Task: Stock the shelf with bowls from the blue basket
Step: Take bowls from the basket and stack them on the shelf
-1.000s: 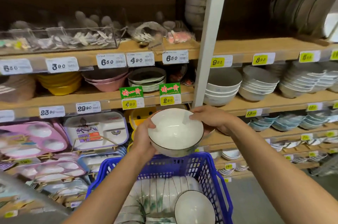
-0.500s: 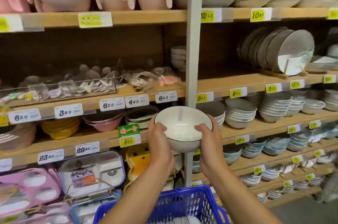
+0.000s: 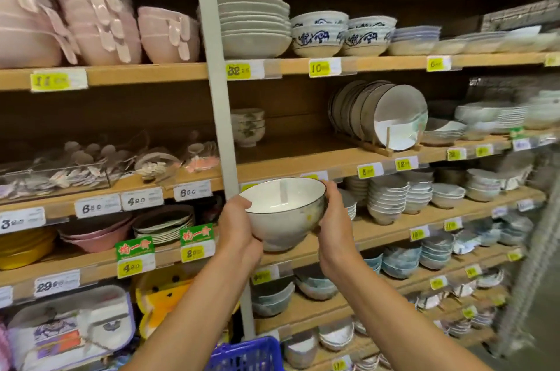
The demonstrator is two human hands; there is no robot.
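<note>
I hold a white bowl with a dark rim (image 3: pixel 285 213) upright in both hands, in front of the wooden shelves. My left hand (image 3: pixel 238 229) grips its left side with the thumb over the rim. My right hand (image 3: pixel 335 225) grips its right side. The bowl is level with the shelf board (image 3: pixel 303 160) that carries a small stack of patterned bowls (image 3: pixel 248 126) and upright plates in a rack (image 3: pixel 381 116). Only a corner of the blue basket (image 3: pixel 248 354) shows at the bottom edge, below my forearms.
A grey shelf upright (image 3: pixel 216 98) stands just left of the bowl. Stacks of bowls (image 3: pixel 391 198) fill the shelf to the right. Pink bowls (image 3: pixel 100 28) and white bowl stacks (image 3: pixel 253 25) sit on the top shelf. Plates and trays crowd the left bays.
Both hands have carried the bowl upward and to the right, from above the basket to the level of the middle shelves. The view has tilted up, leaving the basket almost out of sight.
</note>
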